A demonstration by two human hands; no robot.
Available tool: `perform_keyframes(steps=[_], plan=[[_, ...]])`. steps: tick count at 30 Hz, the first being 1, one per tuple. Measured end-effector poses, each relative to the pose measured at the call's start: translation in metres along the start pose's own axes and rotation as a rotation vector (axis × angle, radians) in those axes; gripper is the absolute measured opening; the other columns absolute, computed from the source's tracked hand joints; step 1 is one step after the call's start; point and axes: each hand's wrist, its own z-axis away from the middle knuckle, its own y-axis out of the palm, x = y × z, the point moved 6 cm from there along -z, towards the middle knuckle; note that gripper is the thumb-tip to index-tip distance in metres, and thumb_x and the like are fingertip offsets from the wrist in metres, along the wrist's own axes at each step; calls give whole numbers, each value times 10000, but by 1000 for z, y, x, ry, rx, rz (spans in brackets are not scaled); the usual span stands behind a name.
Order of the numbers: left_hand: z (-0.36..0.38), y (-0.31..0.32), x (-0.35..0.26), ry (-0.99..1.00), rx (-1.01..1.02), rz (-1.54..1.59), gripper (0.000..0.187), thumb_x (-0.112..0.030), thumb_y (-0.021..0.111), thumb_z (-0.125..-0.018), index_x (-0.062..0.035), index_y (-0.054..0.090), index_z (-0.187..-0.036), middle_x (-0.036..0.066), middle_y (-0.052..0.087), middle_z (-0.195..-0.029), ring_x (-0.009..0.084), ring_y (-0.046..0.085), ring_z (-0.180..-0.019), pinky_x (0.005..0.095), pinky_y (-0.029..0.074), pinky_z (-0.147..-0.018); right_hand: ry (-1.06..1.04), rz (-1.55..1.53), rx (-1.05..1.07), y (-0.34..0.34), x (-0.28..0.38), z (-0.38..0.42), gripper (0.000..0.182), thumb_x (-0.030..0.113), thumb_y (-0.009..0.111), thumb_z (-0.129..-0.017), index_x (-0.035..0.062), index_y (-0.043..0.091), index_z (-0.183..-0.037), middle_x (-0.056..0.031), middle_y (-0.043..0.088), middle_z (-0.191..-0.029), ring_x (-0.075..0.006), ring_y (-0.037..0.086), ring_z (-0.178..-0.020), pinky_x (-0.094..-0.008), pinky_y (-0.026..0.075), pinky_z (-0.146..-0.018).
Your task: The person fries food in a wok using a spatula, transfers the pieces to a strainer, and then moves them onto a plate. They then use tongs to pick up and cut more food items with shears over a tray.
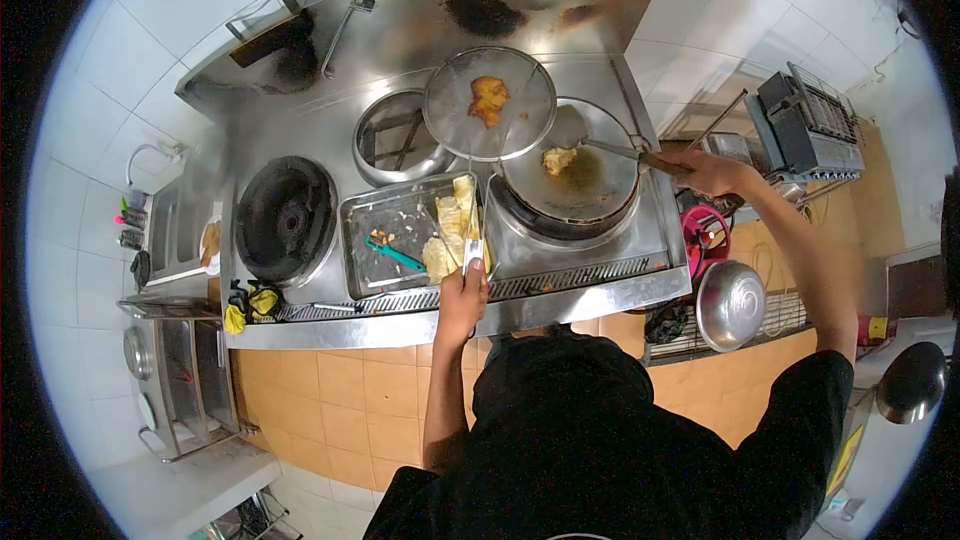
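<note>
On a steel stove (590, 75), a wok (612, 132) of oil (588, 178) sits right of a tray (400, 215); a round strainer (453, 105) overlaps the wok's rim in view. The left hand (462, 302) grips the strainer's handle; the right hand (712, 175) clasps a spatula (615, 149). A browned piece (488, 100) lies in the strainer, a paler piece (557, 161) in the wok.
</note>
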Motion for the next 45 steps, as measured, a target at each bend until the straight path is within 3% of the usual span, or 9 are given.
perform_keyframes(steps=[4, 10, 21, 28, 31, 33, 37, 39, 45], plan=[[-2, 2, 2, -93, 17, 16, 407, -357, 460, -1008, -74, 474, -715, -31, 402, -542, 54, 355, -440, 241, 286, -400, -220, 123, -131, 15, -12, -7, 588, 199, 567, -917, 177, 355, -1465, -200, 619, -1175, -265, 612, -976, -365, 470, -874], [-5, 8, 1, -108, 26, -33, 403, -352, 470, -1001, -69, 476, -715, -31, 405, -542, 64, 360, -440, 251, 290, -406, 147, 123, 50, -11, 21, 35, 558, 255, 546, -924, 204, 379, -1454, -220, 615, -1189, -282, 621, -990, -364, 482, -866], [-15, 19, 17, -98, 32, -55, 408, -328, 461, -1001, -60, 478, -694, -26, 404, -525, 79, 369, -435, 269, 290, -411, -13, 124, -3, 10, -16, 25, 559, 253, 590, -902, 182, 413, -1427, -227, 586, -1242, -346, 590, -1102, -407, 463, -931], [-16, 18, 21, -112, 37, -21, 403, -323, 465, -1000, -64, 471, -691, -26, 399, -517, 84, 364, -421, 273, 284, -401, -52, 55, -3, 37, 15, 22, 540, 229, 541, -945, 246, 372, -1458, -141, 625, -840, -220, 600, -731, -363, 473, -700], [-13, 19, 13, -120, 22, -28, 399, -322, 471, -999, -70, 468, -690, -29, 397, -516, 80, 361, -422, 268, 285, -401, 63, 54, 74, 39, 11, 34, 533, 156, 503, -925, 213, 392, -1443, -219, 555, -1281, -346, 607, -1071, -414, 478, -913], [-12, 20, 12, -133, 8, -25, 396, -320, 474, -999, -73, 467, -690, -31, 395, -517, 77, 359, -423, 266, 286, -402, -18, 90, 22, 47, -21, 29, 520, 224, 539, -948, 244, 390, -1446, -151, 629, -846, -217, 607, -720, -354, 480, -696], [-16, 21, 17, -136, -3, -35, 394, -316, 478, -999, -77, 465, -686, -36, 389, -523, 71, 355, -425, 262, 281, -400, 200, -38, 96, 31, -8, 66, 518, 202, 544, -914, 197, 420, -1418, -236, 633, -1114, -339, 654, -958, -427, 507, -835], [-17, 25, 18, -133, 8, -20, 395, -315, 476, -999, -77, 465, -684, -36, 388, -524, 70, 356, -426, 262, 280, -400, 107, 11, -47, 27, -33, 71, 501, 199, 541, -944, 223, 419, -1429, -199, 628, -827, -249, 591, -652, -371, 476, -666], [-23, 34, 21, -128, 57, -69, 404, -339, 486, -991, -78, 472, -683, -36, 397, -524, 71, 366, -425, 259, 282, -401, 165, 167, -152, -8, -15, 115, 507, 197, 564, -932, 213, 429, -1420, -250, 621, -827, -331, 563, -649, -396, 463, -665]])
